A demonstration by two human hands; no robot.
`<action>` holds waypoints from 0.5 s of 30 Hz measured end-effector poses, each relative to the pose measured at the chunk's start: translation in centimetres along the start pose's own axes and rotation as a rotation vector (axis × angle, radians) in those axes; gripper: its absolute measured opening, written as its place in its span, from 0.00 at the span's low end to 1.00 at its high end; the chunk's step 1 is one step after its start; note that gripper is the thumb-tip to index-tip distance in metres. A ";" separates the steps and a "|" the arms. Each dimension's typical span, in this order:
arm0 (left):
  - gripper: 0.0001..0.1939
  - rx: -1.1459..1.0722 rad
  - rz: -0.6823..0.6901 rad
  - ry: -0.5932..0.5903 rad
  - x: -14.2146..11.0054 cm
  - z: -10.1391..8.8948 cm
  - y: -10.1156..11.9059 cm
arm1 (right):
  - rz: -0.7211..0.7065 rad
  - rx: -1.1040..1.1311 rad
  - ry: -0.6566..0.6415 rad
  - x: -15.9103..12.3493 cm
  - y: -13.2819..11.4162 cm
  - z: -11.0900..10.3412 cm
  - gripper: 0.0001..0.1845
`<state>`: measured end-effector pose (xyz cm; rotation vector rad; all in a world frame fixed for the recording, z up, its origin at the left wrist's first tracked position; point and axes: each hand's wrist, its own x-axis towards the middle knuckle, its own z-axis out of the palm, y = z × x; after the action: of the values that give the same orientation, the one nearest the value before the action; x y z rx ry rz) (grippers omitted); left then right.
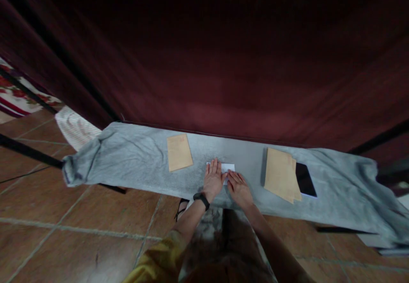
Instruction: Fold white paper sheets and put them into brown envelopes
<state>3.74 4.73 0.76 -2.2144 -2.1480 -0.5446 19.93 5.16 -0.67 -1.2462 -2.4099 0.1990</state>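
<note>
A small white sheet of paper lies on the grey cloth in front of me, partly covered by both hands. My left hand rests flat on its left part, fingers stretched out and pointing away from me. On the paper's lower right part lies my right hand, its fingers extended and slanting toward the left hand. The thumbs almost meet over the paper. Whether the sheet is folded beneath them I cannot tell.
One tan envelope lies left of my hands. To the right is a stack of several tan envelopes, partly over a dark phone-like slab. The grey cloth covers a narrow bench, and a dark red curtain hangs behind it.
</note>
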 end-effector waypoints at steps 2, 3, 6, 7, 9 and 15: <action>0.32 0.012 -0.011 -0.017 0.3 0.8 -0.1 | -0.004 -0.001 0.015 -0.1 0.0 0.1 0.24; 0.32 0.020 -0.013 -0.019 0.3 1.1 -0.2 | -0.005 0.001 0.021 -0.1 0.1 0.2 0.24; 0.32 0.042 0.006 -0.034 -0.1 1.4 -0.6 | -0.002 0.012 0.027 -0.1 0.2 0.4 0.24; 0.33 0.046 0.011 -0.042 -0.3 1.4 -0.7 | 0.000 0.017 0.026 -0.2 0.2 0.4 0.24; 0.33 0.043 0.019 -0.059 -0.4 1.2 -0.8 | 0.007 0.024 0.022 -0.2 0.3 0.5 0.24; 0.33 0.032 0.017 -0.060 -0.5 1.2 -0.8 | 0.004 0.037 0.022 -0.3 0.4 0.5 0.23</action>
<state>3.27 4.60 -0.63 -2.2579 -2.1481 -0.4453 20.16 5.15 -1.36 -1.2306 -2.3744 0.2296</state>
